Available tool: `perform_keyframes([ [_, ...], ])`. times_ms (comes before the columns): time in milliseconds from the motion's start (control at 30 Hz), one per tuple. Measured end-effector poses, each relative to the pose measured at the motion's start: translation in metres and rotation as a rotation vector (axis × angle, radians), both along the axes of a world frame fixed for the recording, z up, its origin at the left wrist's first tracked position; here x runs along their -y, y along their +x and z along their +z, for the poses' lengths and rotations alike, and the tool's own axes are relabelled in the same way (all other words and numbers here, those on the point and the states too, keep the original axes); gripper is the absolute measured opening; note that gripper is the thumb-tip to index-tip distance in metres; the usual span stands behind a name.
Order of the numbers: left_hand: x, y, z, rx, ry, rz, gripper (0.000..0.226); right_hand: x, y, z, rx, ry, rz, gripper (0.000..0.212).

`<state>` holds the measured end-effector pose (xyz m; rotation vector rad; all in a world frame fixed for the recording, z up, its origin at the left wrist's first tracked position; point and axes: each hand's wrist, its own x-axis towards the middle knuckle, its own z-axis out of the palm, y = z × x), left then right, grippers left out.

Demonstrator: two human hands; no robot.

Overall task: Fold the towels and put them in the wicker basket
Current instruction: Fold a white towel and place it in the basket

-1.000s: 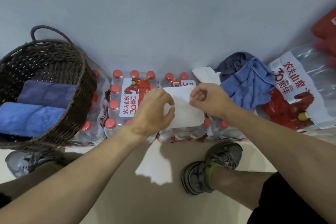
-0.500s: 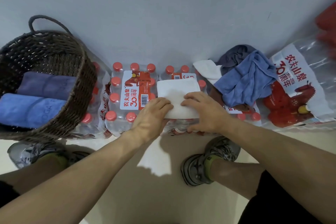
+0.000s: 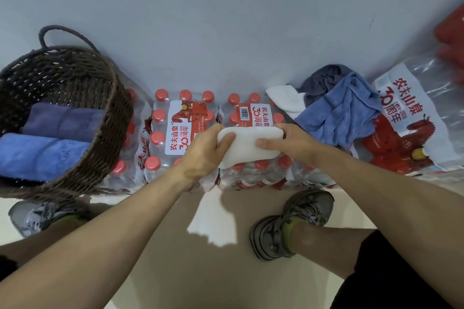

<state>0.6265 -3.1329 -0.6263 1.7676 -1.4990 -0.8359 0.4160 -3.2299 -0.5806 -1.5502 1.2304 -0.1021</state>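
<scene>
A folded white towel (image 3: 247, 145) lies on top of shrink-wrapped packs of water bottles (image 3: 184, 123). My left hand (image 3: 206, 152) grips its left end, thumb on top. My right hand (image 3: 288, 140) holds its right end, thumb across the towel's front. The brown wicker basket (image 3: 110, 118) stands at the left and holds two folded towels, a purple one (image 3: 62, 121) and a blue one (image 3: 40, 155). At the right lies a heap of unfolded towels: blue (image 3: 341, 113), dark grey (image 3: 324, 78) and white (image 3: 286, 99).
A grey wall rises right behind the bottle packs. A large water pack (image 3: 411, 118) lies at the far right with something red (image 3: 452, 37) above it. My two shoes (image 3: 291, 223) (image 3: 35, 216) stand on the beige floor below.
The white towel was folded over once more into a thicker, narrower bundle. Both hands went from pressing flat on it to gripping its two ends.
</scene>
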Motion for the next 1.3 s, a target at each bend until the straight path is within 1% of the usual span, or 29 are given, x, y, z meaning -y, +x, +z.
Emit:
perform_keyframes([
  [67,0.003,-0.001,-0.001,-0.022,0.041,0.036,0.013,0.003,-0.003,-0.004,0.022,0.082,-0.023,0.039],
  [133,0.007,-0.001,-0.002,-0.026,0.102,0.075,0.012,0.005,-0.004,-0.009,0.042,0.090,-0.097,0.040],
  [200,0.012,-0.001,-0.003,0.050,0.154,0.083,0.013,0.004,-0.003,-0.014,0.034,0.028,-0.164,0.046],
  [233,0.014,0.000,-0.003,0.095,0.162,0.081,0.016,0.002,-0.001,-0.016,0.010,-0.026,-0.162,0.047],
  [333,0.015,0.001,0.000,0.144,0.166,0.019,0.029,-0.003,0.005,-0.023,-0.091,-0.164,-0.095,0.043],
  [400,0.011,0.001,0.002,0.099,0.195,-0.079,0.036,-0.005,0.008,-0.024,-0.169,-0.227,-0.044,0.042],
  [500,0.010,0.002,0.005,0.064,0.284,-0.179,0.040,-0.006,0.009,-0.025,-0.253,-0.249,-0.002,0.048],
  [633,0.013,0.003,0.005,0.200,0.384,-0.291,0.039,-0.008,0.011,-0.026,-0.320,-0.255,0.019,0.051],
  [733,0.012,0.004,0.005,0.179,0.470,-0.334,0.037,-0.007,0.012,-0.025,-0.359,-0.260,0.034,0.053],
  [800,0.013,0.000,0.006,0.237,0.470,-0.350,0.045,-0.006,0.011,-0.025,-0.379,-0.244,0.034,0.055],
  [867,0.013,-0.007,0.005,0.360,0.430,-0.346,0.051,-0.005,0.011,-0.024,-0.408,-0.237,0.051,0.056],
  [933,0.011,-0.011,0.006,0.404,0.405,-0.342,0.054,-0.004,0.012,-0.023,-0.434,-0.239,0.077,0.056],
  [1033,0.012,-0.009,0.006,0.345,0.430,-0.377,0.058,-0.004,0.014,-0.023,-0.462,-0.243,0.098,0.057],
  [1100,0.014,-0.007,0.007,0.289,0.468,-0.382,0.055,-0.005,0.014,-0.023,-0.470,-0.243,0.096,0.057],
  [1200,0.013,-0.005,0.003,0.038,0.579,-0.340,0.041,-0.004,0.012,-0.022,-0.463,-0.225,0.092,0.057],
  [1233,0.012,-0.003,0.001,-0.014,0.598,-0.308,0.041,-0.004,0.011,-0.022,-0.461,-0.217,0.093,0.057],
  [1300,0.011,-0.002,0.000,0.006,0.589,-0.231,0.047,-0.004,0.010,-0.023,-0.455,-0.206,0.097,0.057],
])
